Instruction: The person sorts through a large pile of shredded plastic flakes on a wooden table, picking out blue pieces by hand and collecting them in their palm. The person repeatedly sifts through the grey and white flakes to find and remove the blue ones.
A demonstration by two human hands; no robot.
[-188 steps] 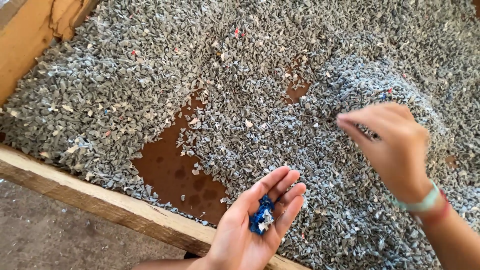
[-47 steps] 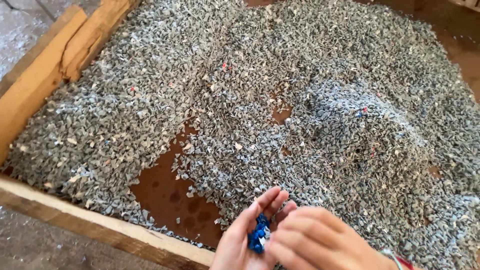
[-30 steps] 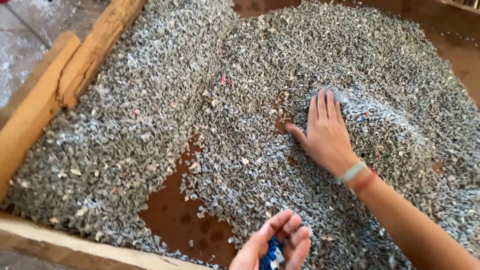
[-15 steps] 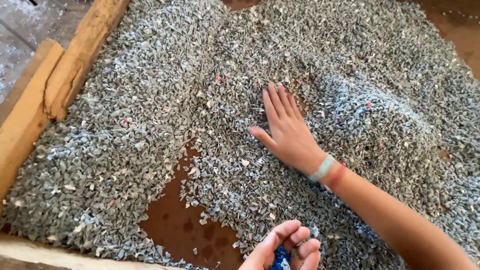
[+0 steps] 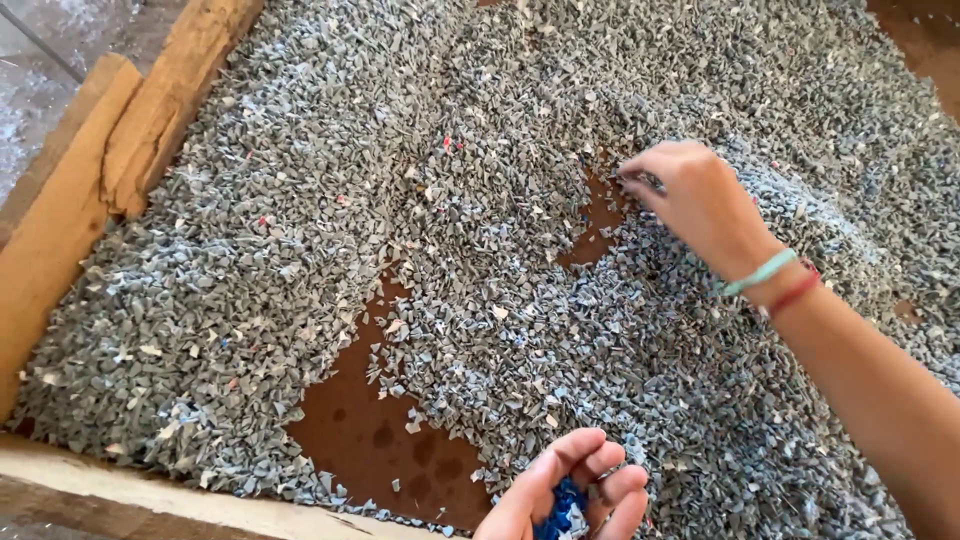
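Note:
A wide bed of small grey plastic flakes fills a wooden tray. My left hand is at the bottom edge, palm up and cupped around a small heap of blue flakes. My right hand reaches over the middle of the bed with fingers curled and pinched together at the flake surface; whether a flake sits between the fingertips is too small to tell. Two thin bands, one green and one red, circle its wrist.
Bare brown tray bottom shows in a patch near the front, and a smaller patch lies by my right hand. Wooden boards edge the tray at left and front. A few red and white flakes dot the grey.
My right hand went from lying flat on the flakes to a curled pinch a little further right. The view has shifted slightly; my left hand stays cupped around the blue flakes.

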